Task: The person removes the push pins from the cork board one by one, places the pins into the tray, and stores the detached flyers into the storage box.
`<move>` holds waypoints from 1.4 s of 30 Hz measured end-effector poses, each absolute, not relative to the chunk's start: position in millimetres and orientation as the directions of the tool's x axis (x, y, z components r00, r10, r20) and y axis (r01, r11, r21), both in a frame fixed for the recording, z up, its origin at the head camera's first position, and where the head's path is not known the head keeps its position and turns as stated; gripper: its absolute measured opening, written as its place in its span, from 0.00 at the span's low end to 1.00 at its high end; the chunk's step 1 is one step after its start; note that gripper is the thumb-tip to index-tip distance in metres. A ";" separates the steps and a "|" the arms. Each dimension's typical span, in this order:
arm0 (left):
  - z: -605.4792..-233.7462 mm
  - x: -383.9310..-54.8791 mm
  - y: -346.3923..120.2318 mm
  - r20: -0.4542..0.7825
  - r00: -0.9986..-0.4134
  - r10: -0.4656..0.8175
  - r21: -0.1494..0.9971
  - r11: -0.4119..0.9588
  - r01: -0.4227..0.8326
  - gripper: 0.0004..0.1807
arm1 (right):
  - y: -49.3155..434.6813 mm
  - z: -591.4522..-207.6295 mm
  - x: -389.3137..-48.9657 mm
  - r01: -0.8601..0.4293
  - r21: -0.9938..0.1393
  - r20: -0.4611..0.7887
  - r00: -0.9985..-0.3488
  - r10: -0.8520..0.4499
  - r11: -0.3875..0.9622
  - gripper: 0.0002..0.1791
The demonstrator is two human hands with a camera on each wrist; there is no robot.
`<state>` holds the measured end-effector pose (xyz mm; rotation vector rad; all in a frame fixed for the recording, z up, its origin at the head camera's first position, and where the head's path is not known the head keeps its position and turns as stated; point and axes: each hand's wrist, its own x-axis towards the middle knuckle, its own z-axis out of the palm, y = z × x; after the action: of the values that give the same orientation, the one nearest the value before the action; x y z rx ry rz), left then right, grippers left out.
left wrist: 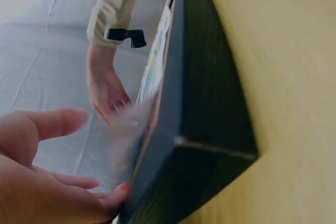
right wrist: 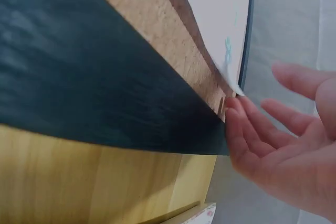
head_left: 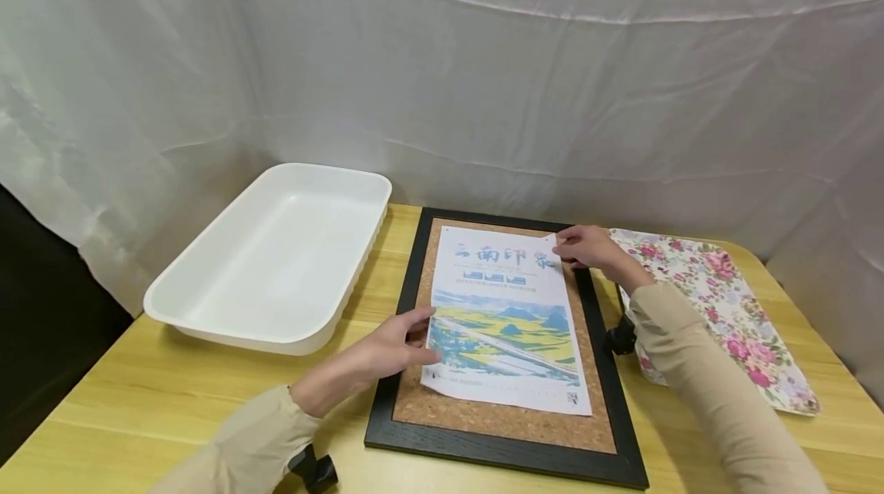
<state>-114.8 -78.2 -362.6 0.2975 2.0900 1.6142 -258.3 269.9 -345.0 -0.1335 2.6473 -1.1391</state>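
A printed poster (head_left: 507,317) with blue lettering and a yellow-green landscape lies on a black-framed cork board (head_left: 511,433). Small dark dots, too small to identify, show near its top corners. At the poster's left edge is my left hand (head_left: 380,344), thumb and fingers apart; some fingers lie beside the board's frame (left wrist: 210,87) in the left wrist view. My right hand (head_left: 594,245) is at the top right corner, which is slightly raised. In the right wrist view its fingertips touch around the corner of the sheet (right wrist: 223,30), with the thumb apart from them.
A white plastic tray (head_left: 331,325) stands on the wooden table (head_left: 173,402) at the left. To the right of the board lies a floral-patterned flat item (head_left: 725,302), partly behind the right forearm. A pale grey curtain (head_left: 483,80) hangs behind the table.
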 end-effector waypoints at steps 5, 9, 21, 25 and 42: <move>-367.1 -114.0 -74.2 -0.200 -0.871 0.449 0.970 0.217 -0.111 0.45 | 270.4 -347.9 -260.9 0.045 -0.741 -0.183 -0.974 -0.137 0.670 0.33; -370.7 -112.0 -73.0 -0.179 -0.905 0.385 0.979 0.160 -0.126 0.44 | 268.5 -355.2 -265.3 0.070 -0.742 -0.195 -0.974 -0.115 0.666 0.33; -372.8 -110.2 -78.7 -0.237 -0.905 0.354 0.970 0.131 -0.202 0.36 | 264.3 -360.2 -264.2 0.057 -0.741 -0.161 -0.983 -0.094 0.669 0.33; -371.1 -110.0 -84.0 -0.248 -0.906 0.342 0.968 0.124 -0.219 0.35 | 264.9 -358.3 -262.0 0.002 -0.762 -0.100 -0.988 -0.115 0.648 0.33; -363.0 -110.5 -96.1 -0.153 -0.957 0.248 0.987 0.080 -0.137 0.30 | 260.8 -339.3 -266.1 0.061 -0.848 -0.084 -0.996 -0.020 0.526 0.32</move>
<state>-110.5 -96.1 -363.0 0.1113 2.0805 1.9539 -266.1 260.8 -339.3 0.0362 2.6714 -1.4892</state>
